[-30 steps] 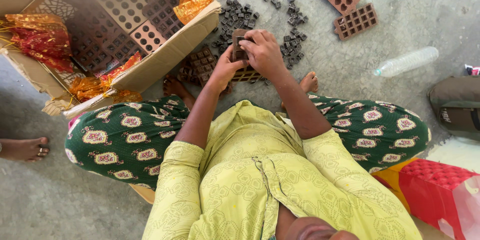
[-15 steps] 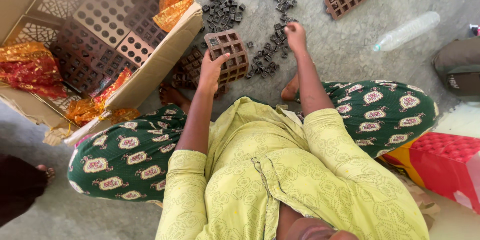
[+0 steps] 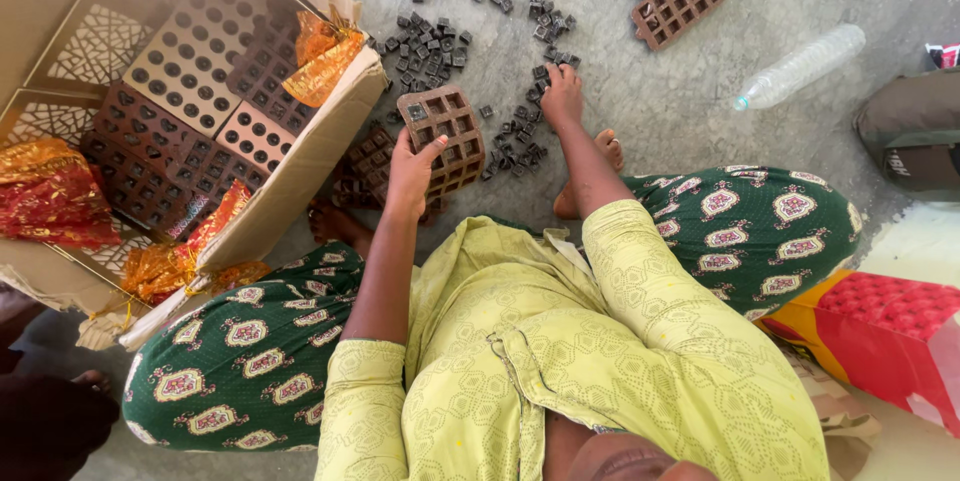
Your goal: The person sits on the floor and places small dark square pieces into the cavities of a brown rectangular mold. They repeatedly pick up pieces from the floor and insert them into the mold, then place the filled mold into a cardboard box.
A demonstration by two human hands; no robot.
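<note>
Your right hand [image 3: 562, 96] has left the brown tray [image 3: 443, 139] and reached to the small dark cubes [image 3: 520, 131] on the floor – fingers curled, grip unclear – while your left hand [image 3: 412, 173] alone clasps the raised tray.

Left hand [image 3: 412, 173] grips with curled fingers; right hand [image 3: 561, 99] reaches forward, seemingly pinching.

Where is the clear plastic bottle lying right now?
In the head view, the plastic bottle lies on the grey floor at upper right, between the brown moulds and a dark bag.
</note>
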